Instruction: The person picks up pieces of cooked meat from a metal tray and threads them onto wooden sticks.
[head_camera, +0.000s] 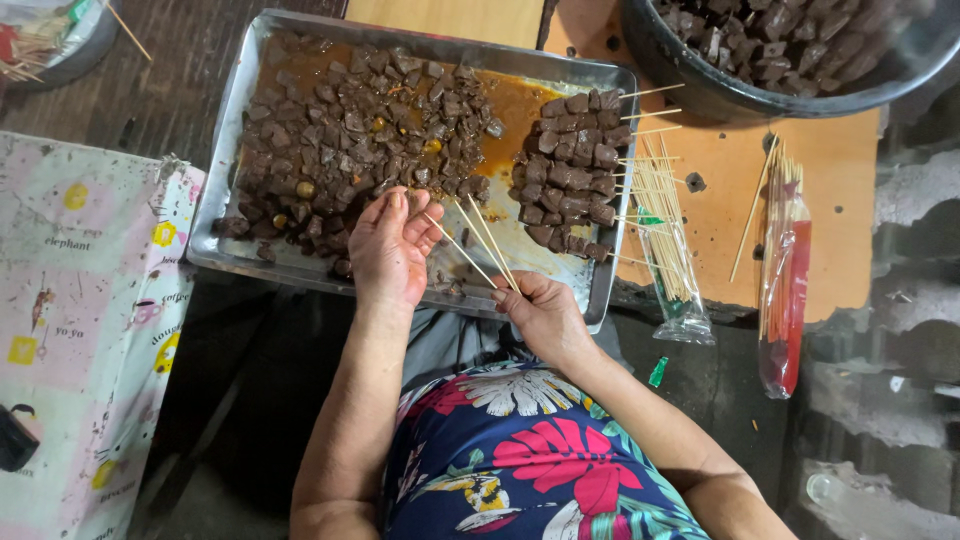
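1. Centrally, upper half of the frame: rectangular metal tray (232, 150), dull and dented, smeared with orange-brown sauce.
2. Heaped across the tray's left and middle: loose meat cubes (360, 130), dark brown, glistening, irregular.
3. Stacked at the tray's right end: finished skewers (572, 170), cubes packed tight, pale stick ends jutting right.
4. Lower centre: left hand (390, 250), palm up and fingers loosely curled, resting over the tray's near edge beside the cubes, gripping nothing visible.
5. Just right of it: right hand (545, 315), clenched around a few thin bamboo sticks (480, 240) fanning up-left over the tray.
6. Right of the tray: clear bag of sticks (672, 250) and red-tinted bag (785, 290) on orange board (840, 180).
7. Upper right: dark bowl (700, 90) holding more cubes.
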